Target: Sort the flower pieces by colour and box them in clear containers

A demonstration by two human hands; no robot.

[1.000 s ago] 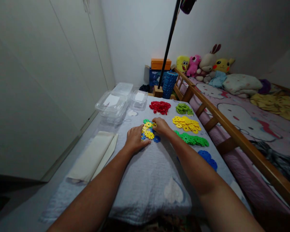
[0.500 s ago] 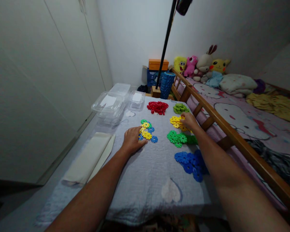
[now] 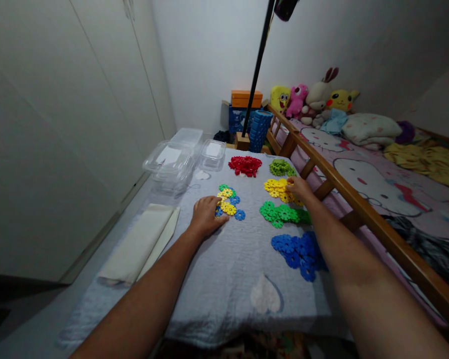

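Note:
My left hand point(image 3: 205, 215) rests on the cloth at the left edge of a small mixed group of flower-shaped plastic discs point(image 3: 229, 209) in yellow, blue and green. Its thumb and fingers are apart, partly around the group. Over the right side of the yellow disc pile point(image 3: 274, 186) is my right hand point(image 3: 298, 188), fingers bent down and pinched at a yellow disc; the fingertips are partly hidden. Nearer to me lie a green disc pile point(image 3: 277, 213) and a blue disc pile point(image 3: 295, 249), the latter partly covered by my right forearm.
Red pieces point(image 3: 245, 165) and light green pieces point(image 3: 280, 168) lie at the table's far end. Clear plastic containers point(image 3: 172, 162) stand at the left, behind a folded beige cloth point(image 3: 138, 244). A wooden bed rail point(image 3: 322, 179) runs along the right. A black pole point(image 3: 257, 70) rises behind the table.
My right hand has shifted slightly to the right over the yellow pile, showing more of its discs. My left hand stays beside the mixed group.

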